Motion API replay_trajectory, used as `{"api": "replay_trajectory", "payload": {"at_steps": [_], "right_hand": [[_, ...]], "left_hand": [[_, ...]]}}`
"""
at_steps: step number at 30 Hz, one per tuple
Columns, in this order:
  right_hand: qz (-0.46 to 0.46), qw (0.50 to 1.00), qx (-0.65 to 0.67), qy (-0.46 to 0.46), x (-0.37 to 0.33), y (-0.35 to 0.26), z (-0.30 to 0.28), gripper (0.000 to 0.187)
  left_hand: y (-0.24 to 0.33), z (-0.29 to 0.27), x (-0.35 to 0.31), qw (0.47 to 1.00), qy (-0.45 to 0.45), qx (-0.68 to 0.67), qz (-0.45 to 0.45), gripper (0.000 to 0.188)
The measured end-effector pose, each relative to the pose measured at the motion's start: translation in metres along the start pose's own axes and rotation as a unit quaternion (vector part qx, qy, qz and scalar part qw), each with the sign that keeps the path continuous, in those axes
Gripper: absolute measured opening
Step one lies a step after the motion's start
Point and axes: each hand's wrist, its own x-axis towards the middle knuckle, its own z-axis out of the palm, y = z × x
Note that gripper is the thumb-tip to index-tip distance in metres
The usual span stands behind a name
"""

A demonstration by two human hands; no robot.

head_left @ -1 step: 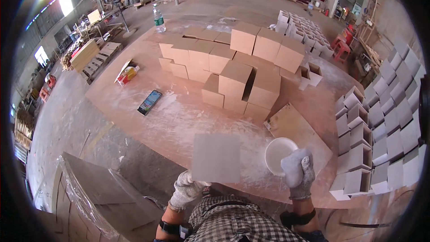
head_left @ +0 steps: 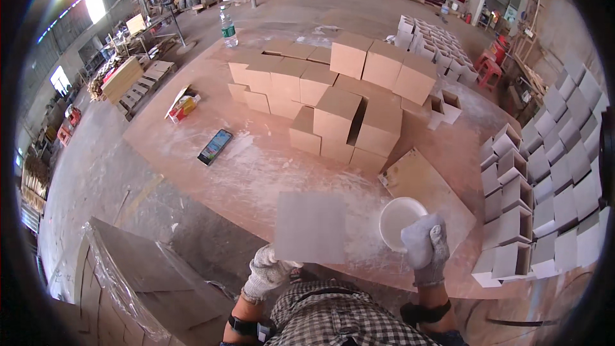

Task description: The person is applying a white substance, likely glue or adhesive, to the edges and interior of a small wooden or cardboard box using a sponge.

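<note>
Grey square piece (head_left: 311, 227): lower middle of the frame, broad face up, above the near edge of the dusty, reddish table (head_left: 173, 160). Left hand (head_left: 268, 272), gloved, pinches it at the lower-left corner. Right hand (head_left: 428, 241), also gloved, is curled at the near right rim of a white bowl (head_left: 396, 214); a pale grey lump shows at the fingers, and I cannot tell whether it is a gripped pad or just glove.

Step in hand, my judgement: piece held steady on the left, right hand busy at the bowl. Next move seems to call for a level piece, a firm corner grip and the right hand clear of the rim.

Farther out: bowl overlaps a tan board (head_left: 426, 176); brown boxes (head_left: 337, 112) stacked upper middle; phone (head_left: 214, 147) left of centre; bottle (head_left: 229, 32) upper left; pale grey boxes (head_left: 544, 173) ranked along the right side, cut by the dark fisheye rim.

Hard to make out: underside of the piece, so flat panel or box face is undecided; left fingertips beneath it; bowl's contents, too washed out to read.
</note>
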Motion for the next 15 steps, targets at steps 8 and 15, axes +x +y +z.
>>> {"api": "replay_trajectory", "payload": {"at_steps": [8, 15], "right_hand": [[0.078, 0.996, -0.015, 0.030, -0.014, 0.012, 0.007, 0.030], [0.110, 0.992, 0.049, 0.031, -0.008, 0.043, -0.032, 0.036]], "left_hand": [[-0.016, 0.002, -0.031, 0.947, 0.142, 0.214, 0.196, 0.043], [-0.030, -0.046, -0.115, 0.950, 0.272, 0.071, 0.135, 0.046]]}}
